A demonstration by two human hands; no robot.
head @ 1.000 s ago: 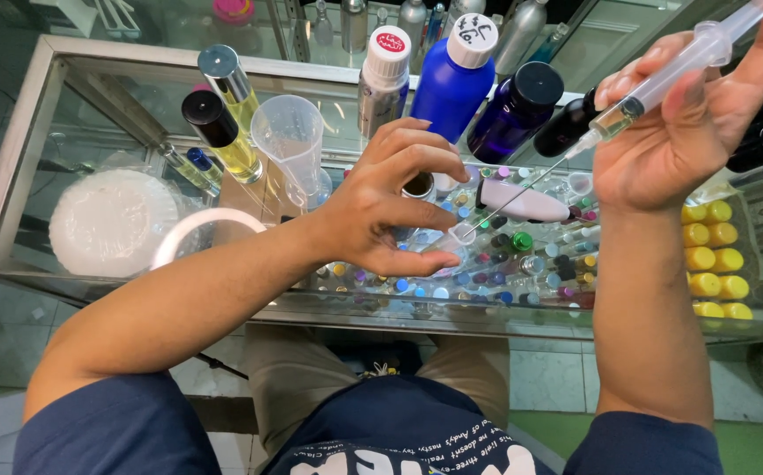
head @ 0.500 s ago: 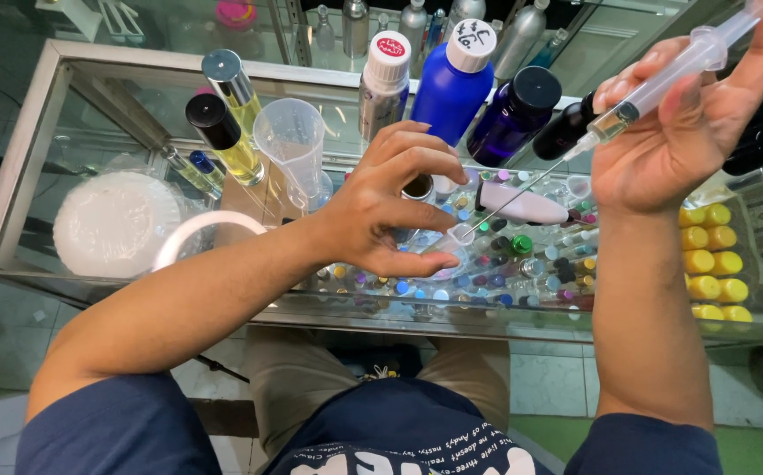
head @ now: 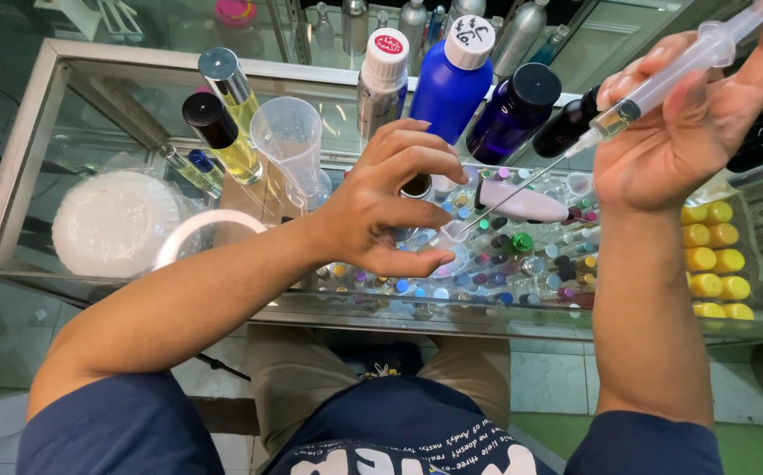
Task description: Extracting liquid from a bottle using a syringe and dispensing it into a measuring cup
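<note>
Two bare hands work over a glass worktop [head: 91, 79]. The left hand [head: 381, 211] has its thumb and fingers curled close around a tiny clear glass vial [head: 453, 232], which stands on the glass at about 3 o'clock from the palm. The right hand [head: 680, 132] is clamped on a clear plastic syringe [head: 663, 84] with a little yellow liquid inside. Its long thin metal needle [head: 522, 186] slants down toward 8 o'clock, and the tip sits right at the mouth of the vial.

At 12 o'clock from the left hand stand a big blue plastic bottle with a white cap [head: 452, 75], a silver bottle with a white and red cap [head: 381, 75] and a dark blue bottle with a black lid [head: 513, 110]. At 10 o'clock is a clear plastic measuring cup [head: 289, 136], with two tall bottles of yellow liquid [head: 223, 114] beside it. Under the glass lie many small coloured bottle caps [head: 504, 264] and, at 3 o'clock, yellow round caps [head: 711, 259]. A white round lid [head: 113, 220] lies at 9 o'clock.
</note>
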